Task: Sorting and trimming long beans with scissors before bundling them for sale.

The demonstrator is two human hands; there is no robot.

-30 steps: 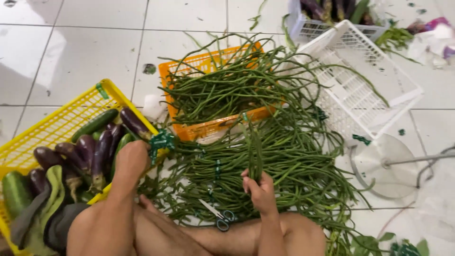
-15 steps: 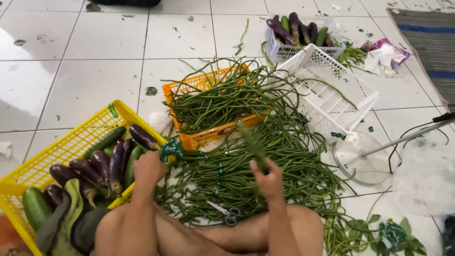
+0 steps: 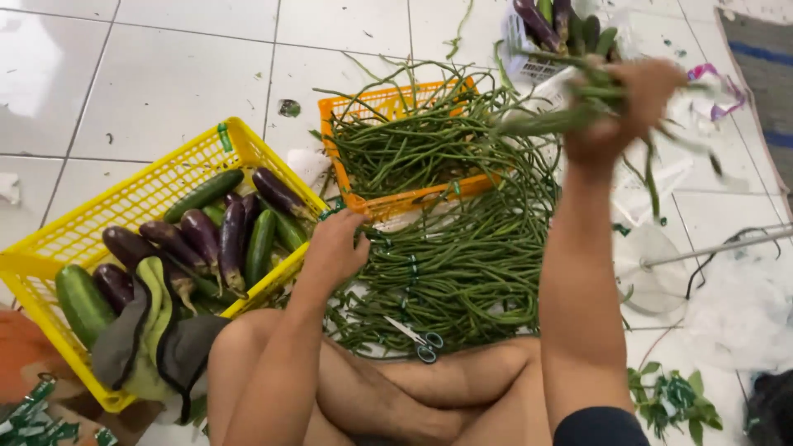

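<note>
I sit cross-legged on a white tiled floor. My right hand (image 3: 621, 106) is raised high, shut on a bunch of long green beans (image 3: 545, 120) that trails leftward and down, blurred by motion. My left hand (image 3: 337, 246) rests low on the pile of long beans (image 3: 462, 272) on the floor, beside the yellow basket's corner; whether it grips anything I cannot tell. An orange basket (image 3: 413, 201) behind the pile is heaped with more long beans. Small scissors (image 3: 417, 340) lie at the pile's near edge, by my leg.
A yellow basket (image 3: 99, 219) at left holds purple eggplants (image 3: 202, 235), cucumbers (image 3: 81, 301) and a folded cloth (image 3: 153, 330). A white basket (image 3: 529, 49) at the back holds more eggplants. A metal stand base (image 3: 652, 268) sits right. Leafy scraps (image 3: 673, 396) lie near my right knee.
My right hand has lifted from the pile, pulling a bunch of long beans up and to the right. My left hand stayed low at the pile's left side.
</note>
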